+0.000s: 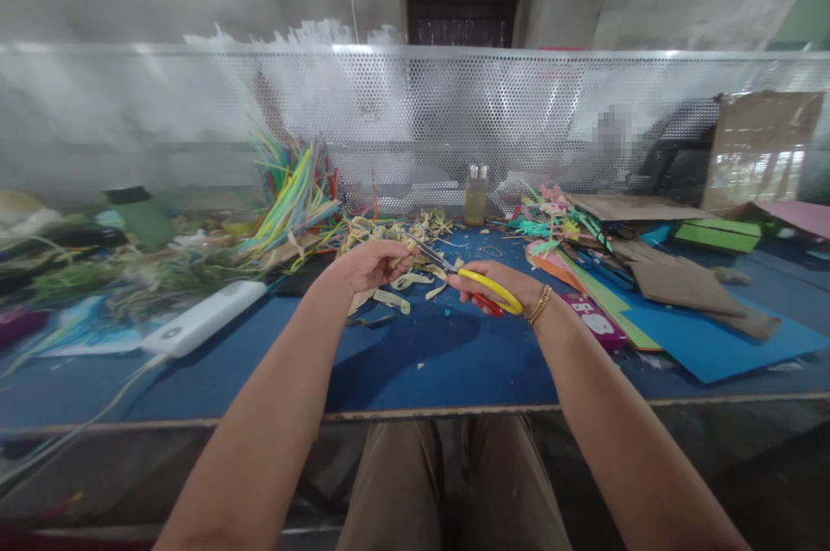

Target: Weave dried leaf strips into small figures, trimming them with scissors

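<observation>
My right hand (512, 278) is closed around a pair of scissors (498, 291) with yellow and red handles. The metal blades point up and left, reaching to the fingertips of the other hand. My left hand (376, 264) pinches a small pale yellow strip (410, 253) right beside the blade tips. How far apart the blades stand is hard to make out. Behind and below both hands lies a loose heap of curled pale strips (394, 300), some scattered over the blue tabletop (421, 369).
A white power strip (204, 317) with a cable lies left. Behind it stand a bundle of coloured stems (295, 196) and a green bottle (139, 215). A clear bottle (476, 196) stands near the perforated metal screen (382, 101). Coloured paper and brown cardboard (687, 274) cover the right.
</observation>
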The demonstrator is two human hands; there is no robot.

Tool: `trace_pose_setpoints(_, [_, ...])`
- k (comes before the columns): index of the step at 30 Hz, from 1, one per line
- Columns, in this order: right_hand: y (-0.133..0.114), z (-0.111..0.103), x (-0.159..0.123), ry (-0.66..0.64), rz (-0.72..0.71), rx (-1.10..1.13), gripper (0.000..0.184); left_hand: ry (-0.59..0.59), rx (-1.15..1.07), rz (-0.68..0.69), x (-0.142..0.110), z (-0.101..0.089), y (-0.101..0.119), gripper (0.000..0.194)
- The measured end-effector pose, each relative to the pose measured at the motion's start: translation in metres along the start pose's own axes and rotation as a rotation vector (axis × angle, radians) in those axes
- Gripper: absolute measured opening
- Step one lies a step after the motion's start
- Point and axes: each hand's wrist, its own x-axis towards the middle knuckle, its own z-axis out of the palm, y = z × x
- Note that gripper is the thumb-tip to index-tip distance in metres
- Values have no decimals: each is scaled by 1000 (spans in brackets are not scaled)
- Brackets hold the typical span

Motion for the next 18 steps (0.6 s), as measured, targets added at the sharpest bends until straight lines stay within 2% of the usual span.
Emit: trace_pose_setpoints(18, [-7, 6, -1, 9, 53, 36, 39, -37, -47, -53, 5, -2, -3, 11])
